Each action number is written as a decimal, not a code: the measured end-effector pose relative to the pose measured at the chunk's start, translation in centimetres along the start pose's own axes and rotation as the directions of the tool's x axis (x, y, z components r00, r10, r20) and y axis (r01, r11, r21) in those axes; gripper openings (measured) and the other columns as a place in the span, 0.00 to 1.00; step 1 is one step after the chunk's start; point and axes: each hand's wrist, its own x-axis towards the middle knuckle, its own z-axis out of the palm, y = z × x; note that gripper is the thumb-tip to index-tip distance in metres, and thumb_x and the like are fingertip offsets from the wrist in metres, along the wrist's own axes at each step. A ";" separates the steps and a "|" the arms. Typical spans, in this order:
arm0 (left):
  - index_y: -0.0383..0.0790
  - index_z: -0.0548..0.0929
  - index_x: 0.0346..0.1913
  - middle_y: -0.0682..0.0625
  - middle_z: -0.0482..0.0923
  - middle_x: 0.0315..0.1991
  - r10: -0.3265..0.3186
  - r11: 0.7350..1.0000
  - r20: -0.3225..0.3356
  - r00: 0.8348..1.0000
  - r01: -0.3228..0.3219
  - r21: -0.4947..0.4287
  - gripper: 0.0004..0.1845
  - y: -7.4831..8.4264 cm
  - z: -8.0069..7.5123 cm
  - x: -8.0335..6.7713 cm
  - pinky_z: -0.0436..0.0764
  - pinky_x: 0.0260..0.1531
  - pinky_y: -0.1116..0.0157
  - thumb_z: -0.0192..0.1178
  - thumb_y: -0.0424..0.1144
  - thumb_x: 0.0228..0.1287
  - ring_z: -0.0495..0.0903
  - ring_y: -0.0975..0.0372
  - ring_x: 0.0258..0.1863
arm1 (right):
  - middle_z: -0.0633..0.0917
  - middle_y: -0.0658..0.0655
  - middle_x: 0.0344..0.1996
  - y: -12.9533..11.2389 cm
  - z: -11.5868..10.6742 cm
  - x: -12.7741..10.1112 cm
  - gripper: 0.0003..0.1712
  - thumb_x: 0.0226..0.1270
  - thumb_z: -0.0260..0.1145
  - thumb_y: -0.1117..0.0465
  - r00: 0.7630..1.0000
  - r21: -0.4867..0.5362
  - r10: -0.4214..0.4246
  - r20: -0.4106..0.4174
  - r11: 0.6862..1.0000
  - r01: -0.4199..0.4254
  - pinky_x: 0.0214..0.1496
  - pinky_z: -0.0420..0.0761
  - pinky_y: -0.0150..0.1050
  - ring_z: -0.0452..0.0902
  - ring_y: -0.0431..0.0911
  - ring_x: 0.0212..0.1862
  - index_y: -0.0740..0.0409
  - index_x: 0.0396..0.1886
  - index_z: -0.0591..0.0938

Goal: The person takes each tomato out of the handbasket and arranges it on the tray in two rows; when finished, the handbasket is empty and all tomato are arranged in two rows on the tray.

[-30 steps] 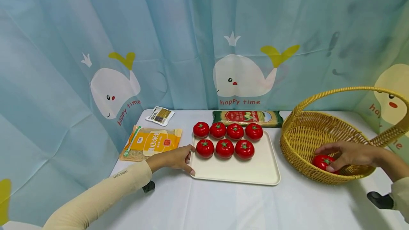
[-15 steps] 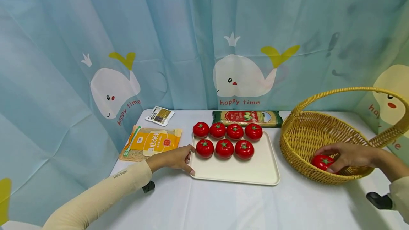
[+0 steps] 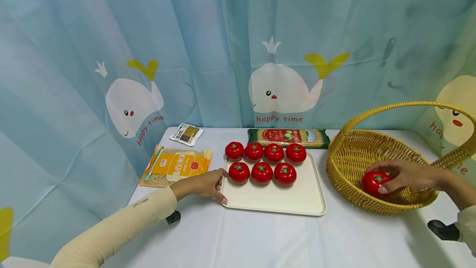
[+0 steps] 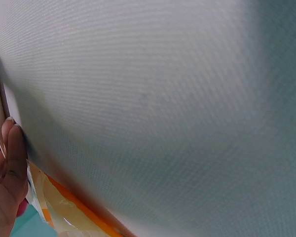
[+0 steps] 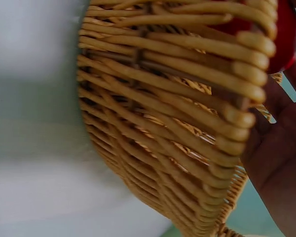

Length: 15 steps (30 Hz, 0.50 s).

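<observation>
My left hand (image 3: 205, 184) holds the cream tray (image 3: 275, 201) by its left edge, the thumb near the front corner. In the left wrist view its fingers (image 4: 14, 148) lie along the tray's rim. Several red tomatoes with green tops stand on the tray in two rows, among them a front-row tomato (image 3: 284, 174). Over at the right, my right hand (image 3: 412, 177) grips another tomato (image 3: 373, 182) inside the wicker basket (image 3: 353, 164), near its front wall. In the right wrist view the basket's wall (image 5: 163, 98) covers part of that tomato.
A long green pasta pack (image 3: 288, 137) lies behind the tray. An orange food packet (image 3: 176, 166) lies left of the tray, with a small white packet (image 3: 186, 134) behind it. The basket's tall handle (image 3: 398, 104) arches over it. A blue curtain (image 3: 208, 53) hangs behind.
My right hand and the tomato in it have risen slightly inside the basket, showing more of the tomato above the rim. The left hand and tray stay in place.
</observation>
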 end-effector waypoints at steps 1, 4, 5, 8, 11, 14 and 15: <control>0.37 0.69 0.64 0.52 0.72 0.36 -0.001 1.000 0.000 1.000 0.001 0.000 0.42 0.0 0.0 0.0 0.72 0.36 0.70 0.80 0.47 0.49 0.71 0.64 0.35 | 0.79 0.58 0.54 -0.1 -0.1 0.0 0.31 0.69 0.66 0.58 1.000 -0.013 -0.006 -0.015 1.000 0.006 0.42 0.80 0.34 0.73 0.29 0.46 0.69 0.66 0.70; 0.37 0.69 0.64 0.52 0.72 0.35 0.002 1.000 -0.001 1.000 -0.002 -0.001 0.43 0.1 -0.1 0.0 0.71 0.36 0.70 0.80 0.47 0.49 0.71 0.64 0.35 | 0.78 0.62 0.56 -0.6 -0.4 -0.1 0.31 0.69 0.66 0.57 0.998 -0.057 -0.008 -0.069 0.998 0.004 0.42 0.80 0.35 0.73 0.32 0.48 0.68 0.66 0.71; 0.37 0.69 0.64 0.52 0.72 0.35 0.006 1.000 -0.003 1.000 -0.006 -0.003 0.43 0.1 -0.1 0.0 0.71 0.35 0.70 0.80 0.46 0.49 0.71 0.64 0.35 | 0.77 0.63 0.56 -0.8 -0.4 -0.1 0.31 0.68 0.66 0.56 0.996 -0.073 -0.005 -0.088 0.997 -0.001 0.42 0.80 0.37 0.73 0.36 0.49 0.67 0.66 0.71; 0.36 0.69 0.64 0.52 0.72 0.35 0.009 1.000 -0.003 1.000 -0.009 -0.007 0.43 0.0 -0.1 0.0 0.71 0.35 0.70 0.80 0.46 0.48 0.71 0.64 0.34 | 0.74 0.67 0.59 -1.4 -0.6 -0.1 0.32 0.68 0.66 0.55 0.993 -0.086 0.007 -0.121 0.996 -0.018 0.41 0.80 0.39 0.72 0.46 0.53 0.66 0.67 0.71; 0.36 0.69 0.64 0.52 0.72 0.35 0.004 1.000 -0.002 1.000 -0.004 -0.013 0.43 0.0 -0.1 0.0 0.71 0.35 0.69 0.80 0.46 0.48 0.71 0.64 0.34 | 0.74 0.68 0.59 -2.0 -0.7 0.1 0.33 0.69 0.65 0.55 0.993 -0.060 0.006 -0.119 0.998 -0.013 0.41 0.82 0.40 0.74 0.45 0.51 0.66 0.68 0.70; 0.37 0.69 0.64 0.51 0.72 0.35 0.002 1.000 -0.004 1.000 -0.002 -0.014 0.43 0.0 -0.1 0.0 0.71 0.35 0.69 0.80 0.46 0.48 0.71 0.63 0.34 | 0.76 0.65 0.57 -2.5 -0.8 0.2 0.33 0.69 0.64 0.56 0.993 -0.041 -0.016 -0.117 0.999 0.011 0.41 0.83 0.38 0.76 0.35 0.47 0.67 0.68 0.69; 0.36 0.69 0.64 0.51 0.72 0.35 0.003 1.000 -0.005 1.000 -0.003 -0.014 0.43 -0.1 -0.1 0.0 0.71 0.35 0.69 0.80 0.46 0.48 0.71 0.63 0.34 | 0.76 0.64 0.56 -2.6 -0.8 0.3 0.32 0.69 0.64 0.57 0.993 -0.041 -0.025 -0.119 0.999 0.020 0.41 0.83 0.38 0.76 0.33 0.47 0.67 0.68 0.69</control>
